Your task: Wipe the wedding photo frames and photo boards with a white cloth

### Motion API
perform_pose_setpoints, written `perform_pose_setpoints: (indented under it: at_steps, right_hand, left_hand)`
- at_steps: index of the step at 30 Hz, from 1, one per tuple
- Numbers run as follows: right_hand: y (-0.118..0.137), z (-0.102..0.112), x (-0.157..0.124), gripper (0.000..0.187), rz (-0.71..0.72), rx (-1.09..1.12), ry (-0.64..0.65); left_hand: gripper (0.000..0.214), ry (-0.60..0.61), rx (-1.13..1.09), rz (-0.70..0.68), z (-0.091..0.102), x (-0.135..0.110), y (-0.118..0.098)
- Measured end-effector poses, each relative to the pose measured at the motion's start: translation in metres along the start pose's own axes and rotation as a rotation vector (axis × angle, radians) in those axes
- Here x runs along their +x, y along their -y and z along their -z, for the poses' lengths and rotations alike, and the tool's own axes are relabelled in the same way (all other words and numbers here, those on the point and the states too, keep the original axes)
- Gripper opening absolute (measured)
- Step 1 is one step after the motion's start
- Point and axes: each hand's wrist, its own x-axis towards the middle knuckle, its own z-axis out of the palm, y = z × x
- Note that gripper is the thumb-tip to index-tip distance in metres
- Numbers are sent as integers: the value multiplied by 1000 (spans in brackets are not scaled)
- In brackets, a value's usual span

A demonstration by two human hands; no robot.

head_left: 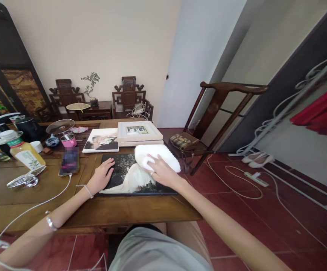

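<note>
A dark photo panel [124, 180] with a pale flowing dress in its picture lies flat near the front edge of the wooden table. My left hand [103, 176] rests on its left edge, fingers stretched out and holding nothing. On the panel's right part, my right hand [159, 169] grips a fluffy white cloth [167, 158] with bent fingers. The cloth covers the panel's upper right corner. Just behind the panel are a white-edged photo print [103, 141] and stacked light picture frames [139, 133].
Left of the panel lie a phone [69, 162] on a charging cable, a hair clip [26, 178], a bottle of yellow liquid [25, 152] and a pink mug [68, 140]. A wooden chair [216, 101] with a plaid bag [183, 141] stands to the right. Cables [237, 184] trail across the red floor.
</note>
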Motion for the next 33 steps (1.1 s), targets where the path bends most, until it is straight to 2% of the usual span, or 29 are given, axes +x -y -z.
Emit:
perform_pose_setpoints:
  at_steps: [6,9,13,20,23,25,27,33]
  right_hand:
    - [51,5,-76,34,62,61,46]
    - [61,9,-95,30,115,69,61]
    - [50,12,-80,29,103,74,85]
    - [9,3,6,30,73,13,55]
    - [0,-3,29,31,50,-29,27]
    - [3,-5,29,32,37,-36,14]
    - [15,-4,16,32,24,-28,19]
    - [69,6,-56,35,55,49,118]
  left_hand:
    - [37,-12,-12,21,-2,-1,-1]
    - [37,-12,-15,29,-2,-1,-1]
    - [37,-4,-19,28,-3,-2,0]
    - [37,-3,-14,27,-4,-2,3]
    - [37,-8,-5,24,-4,-2,3]
    - [37,-10,-4,25,-5,-3,3]
    - [37,-13,-8,26,-5,-3,2]
    - [38,-2,3,26,-4,-3,0]
